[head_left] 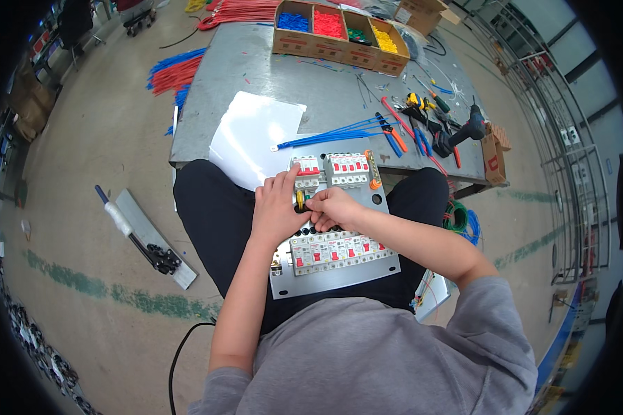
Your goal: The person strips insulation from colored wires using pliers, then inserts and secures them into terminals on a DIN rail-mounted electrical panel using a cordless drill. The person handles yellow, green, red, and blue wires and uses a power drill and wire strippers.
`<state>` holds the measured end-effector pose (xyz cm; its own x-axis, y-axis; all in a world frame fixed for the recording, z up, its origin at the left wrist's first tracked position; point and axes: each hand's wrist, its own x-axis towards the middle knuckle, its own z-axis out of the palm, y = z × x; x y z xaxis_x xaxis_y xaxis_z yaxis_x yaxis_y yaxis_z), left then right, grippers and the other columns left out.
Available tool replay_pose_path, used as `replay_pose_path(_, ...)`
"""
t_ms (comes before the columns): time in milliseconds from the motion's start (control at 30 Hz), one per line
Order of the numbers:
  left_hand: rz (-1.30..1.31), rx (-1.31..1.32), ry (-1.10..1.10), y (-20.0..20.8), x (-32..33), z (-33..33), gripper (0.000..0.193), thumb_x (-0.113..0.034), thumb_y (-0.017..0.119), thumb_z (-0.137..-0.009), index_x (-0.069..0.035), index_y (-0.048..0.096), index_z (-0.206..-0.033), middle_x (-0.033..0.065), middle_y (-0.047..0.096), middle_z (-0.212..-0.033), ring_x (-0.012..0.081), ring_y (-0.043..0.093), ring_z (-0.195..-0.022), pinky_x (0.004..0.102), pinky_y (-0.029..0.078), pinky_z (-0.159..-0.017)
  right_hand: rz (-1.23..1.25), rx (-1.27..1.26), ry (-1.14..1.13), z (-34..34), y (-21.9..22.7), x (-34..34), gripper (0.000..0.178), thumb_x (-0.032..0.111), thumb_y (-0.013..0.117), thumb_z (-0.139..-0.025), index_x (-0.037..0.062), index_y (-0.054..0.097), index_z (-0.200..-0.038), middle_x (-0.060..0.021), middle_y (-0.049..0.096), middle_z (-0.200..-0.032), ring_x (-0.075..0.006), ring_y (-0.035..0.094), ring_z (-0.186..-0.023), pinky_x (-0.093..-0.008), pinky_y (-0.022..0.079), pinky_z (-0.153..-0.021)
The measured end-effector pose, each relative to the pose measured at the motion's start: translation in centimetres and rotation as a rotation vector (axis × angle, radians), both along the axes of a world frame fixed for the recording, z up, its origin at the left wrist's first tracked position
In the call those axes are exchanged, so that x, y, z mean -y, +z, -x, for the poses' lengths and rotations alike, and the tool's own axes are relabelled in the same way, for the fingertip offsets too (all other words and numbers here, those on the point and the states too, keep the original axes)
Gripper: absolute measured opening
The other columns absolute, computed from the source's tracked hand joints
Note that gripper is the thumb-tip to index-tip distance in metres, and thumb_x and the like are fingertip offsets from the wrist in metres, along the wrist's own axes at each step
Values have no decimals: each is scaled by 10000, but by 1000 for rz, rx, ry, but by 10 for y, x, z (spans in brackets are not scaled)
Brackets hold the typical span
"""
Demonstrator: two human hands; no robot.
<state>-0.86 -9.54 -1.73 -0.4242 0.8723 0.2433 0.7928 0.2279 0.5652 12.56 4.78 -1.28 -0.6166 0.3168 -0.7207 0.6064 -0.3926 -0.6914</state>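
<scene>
Grey table (256,69) ahead. Breaker panel (339,256) is only propped on my lap, so I reckon a hard push could tip it or slide it off. Left hand (275,211) is curled on the panel's middle, fingers closed round a small yellow part (300,200). Right hand (333,207) touches it; can't tell its pinch.

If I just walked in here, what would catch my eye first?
Probably the grey panel of red-switched circuit breakers lying on the seated person's lap, with the left hand and right hand meeting at its middle around a small yellow part. Next, the cardboard box of blue, red, green and yellow pieces at the table's far edge.
</scene>
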Motion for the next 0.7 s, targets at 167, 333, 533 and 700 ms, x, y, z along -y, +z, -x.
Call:
replay_pose_path(167, 70, 18, -13, 4, 1, -1, 1022, -309, 874, -759, -146, 390, -1645, 116, 645, -1299, 316, 583, -1180, 436, 425, -1024, -60, -129, 39, -4, -11, -2, 301, 258, 607, -1118, 21, 657, -939, -45, 681, -711, -145, 666, -553, -274, 511, -476)
replay_pose_path(333, 142, 81, -17, 8, 1, -2, 1023, -280, 869, -785, -128, 374, -1668, 115, 700, -1147, 299, 602, -1113, 404, 432, -1000, -70, -145, 69, -5, -14, -2, 340, 311, 584, -1131, 62, 634, -905, -9, 666, -694, -130, 654, -549, -261, 473, -476)
replay_pose_path(533, 131, 135, -2, 10, 2, -1, 1061, -245, 883, -786, -89, 341, -1684, 56, 720, -990, 245, 638, -1014, 384, 436, -981, 58, -135, 20, -5, -6, -6, 250, 226, 552, -1126, 31, 664, -1015, -52, 704, -804, -152, 694, -620, -261, 502, -513)
replay_pose_path(700, 138, 121, 21, 16, 2, -5, 1082, -243, 911, -781, -81, 342, -1687, 42, 716, -971, 221, 636, -983, 362, 442, -996, 116, -119, 24, -15, 2, -17, 329, 121, 530, -1087, -46, 599, -1361, -110, 742, -929, -180, 718, -733, -297, 540, -601)
